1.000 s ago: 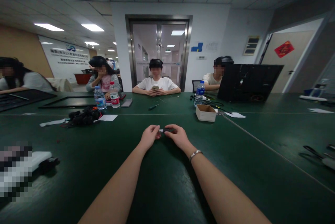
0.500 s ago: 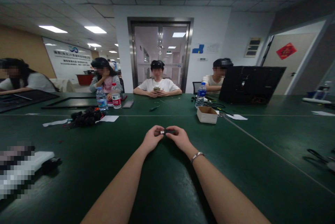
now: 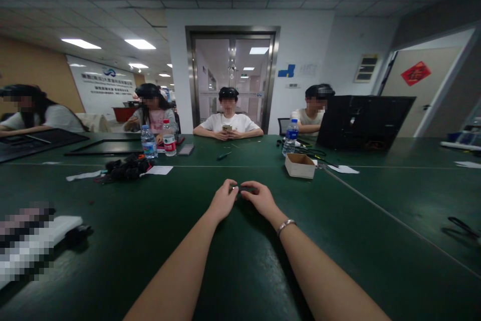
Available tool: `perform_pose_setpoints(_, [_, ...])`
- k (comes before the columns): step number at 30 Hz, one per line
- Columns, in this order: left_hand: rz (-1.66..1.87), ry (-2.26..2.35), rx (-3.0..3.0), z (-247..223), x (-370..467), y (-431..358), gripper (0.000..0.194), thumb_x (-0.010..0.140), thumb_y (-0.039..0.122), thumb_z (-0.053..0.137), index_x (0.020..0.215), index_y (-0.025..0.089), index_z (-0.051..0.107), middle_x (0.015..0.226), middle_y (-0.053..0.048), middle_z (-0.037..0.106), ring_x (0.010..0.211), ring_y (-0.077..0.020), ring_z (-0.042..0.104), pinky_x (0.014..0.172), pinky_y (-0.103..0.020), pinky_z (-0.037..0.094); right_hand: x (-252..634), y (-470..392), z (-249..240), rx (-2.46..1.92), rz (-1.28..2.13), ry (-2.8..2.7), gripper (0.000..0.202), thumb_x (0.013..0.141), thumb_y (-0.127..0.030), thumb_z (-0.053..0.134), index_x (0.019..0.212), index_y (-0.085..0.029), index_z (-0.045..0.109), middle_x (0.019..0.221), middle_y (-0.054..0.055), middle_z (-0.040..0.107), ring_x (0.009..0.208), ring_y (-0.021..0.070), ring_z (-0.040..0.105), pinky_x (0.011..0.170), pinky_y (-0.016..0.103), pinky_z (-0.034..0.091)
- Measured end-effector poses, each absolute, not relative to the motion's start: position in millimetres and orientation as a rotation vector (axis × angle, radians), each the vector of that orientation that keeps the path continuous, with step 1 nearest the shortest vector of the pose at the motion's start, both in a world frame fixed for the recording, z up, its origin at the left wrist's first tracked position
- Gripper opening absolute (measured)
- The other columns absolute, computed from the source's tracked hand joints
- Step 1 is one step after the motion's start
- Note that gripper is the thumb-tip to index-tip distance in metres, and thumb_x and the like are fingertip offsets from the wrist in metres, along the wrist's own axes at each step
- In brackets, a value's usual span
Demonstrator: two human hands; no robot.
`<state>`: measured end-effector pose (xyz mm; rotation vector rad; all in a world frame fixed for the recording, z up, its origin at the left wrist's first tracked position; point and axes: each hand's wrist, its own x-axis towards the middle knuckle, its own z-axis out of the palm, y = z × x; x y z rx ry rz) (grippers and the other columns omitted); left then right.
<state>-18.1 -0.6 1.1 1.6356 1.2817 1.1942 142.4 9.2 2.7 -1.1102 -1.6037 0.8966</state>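
Just above the green table (image 3: 233, 241), my left hand (image 3: 224, 201) pinches a small dark object (image 3: 240, 189) with a bit of metal at its left end. From the other side my right hand (image 3: 262, 200), with a silver band at the wrist, grips the same object between thumb and fingers. Fingertips hide most of it, so its shape is hard to tell. The two hands are close together, with a narrow gap between their fingertips.
An open cardboard box (image 3: 299, 167) stands ahead to the right, near a blue-labelled bottle (image 3: 290, 136). Black cables (image 3: 126, 168), white paper (image 3: 160, 170) and two bottles lie ahead left. A dark screwdriver (image 3: 224, 156) is farther off. Several people sit around.
The view has shifted slightly. My fingers have closed further over the small object, so its metal end shows less. The person at left has lowered a hand from the face.
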Motion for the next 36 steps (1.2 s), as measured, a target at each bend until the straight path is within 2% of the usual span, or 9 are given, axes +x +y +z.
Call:
perform_pose_setpoints(2, [1.196,1.279,1.683,0.2,-18.8,-1.3,0.025,0.081,0.041,0.051,0.091,0.021,0.060,0.089,-0.003,0.061,0.071,-0.0131,0.057,0.063,-0.024,0.045,142.3,9.0,2.8,-1.112,0.901,-1.603,0.031,0.066,-0.024,0.065,0.096,-0.017,0.067,0.092,0.005,0.067,0.068,0.0129,0.060,0.064,0.027,0.051])
perform_pose_setpoints(5, [1.192,1.346,1.602,-0.6,-20.3,-0.9,0.034,0.082,0.049,0.047,0.080,0.018,0.061,0.090,-0.007,0.058,0.070,-0.0145,0.056,0.062,-0.025,0.045,142.5,8.7,3.1,-1.106,0.897,-1.611,0.031,0.066,-0.024,0.065,0.096,-0.017,0.067,0.092,0.005,0.067,0.068,0.0129,0.060,0.064,0.027,0.051])
perform_pose_setpoints(9, [1.256,1.289,1.606,-1.8,-22.2,2.3,0.032,0.075,0.048,0.058,0.087,0.019,0.063,0.103,-0.007,0.054,0.073,-0.0136,0.056,0.067,-0.026,0.048,142.9,8.3,3.9,-1.104,0.885,-1.605,0.031,0.066,-0.024,0.065,0.095,-0.017,0.067,0.090,0.004,0.067,0.067,0.0123,0.060,0.063,0.026,0.050])
perform_pose_setpoints(12, [1.207,1.333,1.591,-2.4,-22.9,4.3,0.035,0.078,0.050,0.053,0.077,0.016,0.063,0.099,-0.008,0.054,0.071,-0.0140,0.057,0.068,-0.028,0.049,142.9,8.4,3.9,-1.109,0.905,-1.602,0.031,0.066,-0.024,0.065,0.096,-0.016,0.066,0.091,0.005,0.066,0.064,0.0113,0.058,0.061,0.026,0.050])
perform_pose_setpoints(20, [1.218,1.333,1.493,0.4,-21.9,3.4,0.030,0.076,0.045,0.058,0.077,0.016,0.063,0.094,-0.008,0.058,0.073,-0.0144,0.058,0.068,-0.026,0.050,142.6,9.6,2.2,-1.102,0.921,-1.588,0.032,0.065,-0.025,0.066,0.095,-0.016,0.066,0.087,0.004,0.067,0.064,0.0111,0.058,0.061,0.026,0.050])
perform_pose_setpoints(24, [1.227,1.306,1.573,0.4,-22.4,3.7,0.023,0.070,0.037,0.066,0.083,0.018,0.063,0.097,-0.006,0.060,0.074,-0.0133,0.058,0.071,-0.026,0.049,143.0,8.7,3.1,-1.094,0.912,-1.598,0.031,0.066,-0.025,0.066,0.096,-0.017,0.066,0.087,0.003,0.067,0.064,0.0110,0.059,0.061,0.025,0.050])
perform_pose_setpoints(28, [1.175,1.322,1.539,0.6,-22.2,3.3,0.030,0.076,0.046,0.057,0.077,0.017,0.064,0.088,-0.007,0.062,0.071,-0.0148,0.059,0.066,-0.027,0.049,143.5,8.1,3.9,-1.101,0.914,-1.603,0.032,0.066,-0.025,0.066,0.096,-0.017,0.066,0.091,0.004,0.067,0.066,0.0115,0.059,0.063,0.026,0.050])
perform_pose_setpoints(31, [1.222,1.285,1.587,-0.5,-21.9,3.4,0.025,0.074,0.042,0.059,0.085,0.019,0.063,0.090,-0.006,0.063,0.069,-0.0143,0.059,0.063,-0.027,0.049,143.6,8.1,4.2,-1.103,0.914,-1.611,0.032,0.066,-0.024,0.066,0.097,-0.017,0.066,0.091,0.004,0.067,0.066,0.0117,0.059,0.063,0.027,0.050])
perform_pose_setpoints(36, [1.180,1.350,1.600,0.6,-21.6,2.1,0.033,0.079,0.047,0.050,0.077,0.017,0.063,0.082,-0.006,0.063,0.068,-0.0149,0.060,0.064,-0.028,0.050,143.6,10.0,2.2,-1.098,0.904,-1.631,0.032,0.067,-0.024,0.065,0.098,-0.016,0.066,0.092,0.005,0.067,0.067,0.0120,0.059,0.064,0.027,0.050])
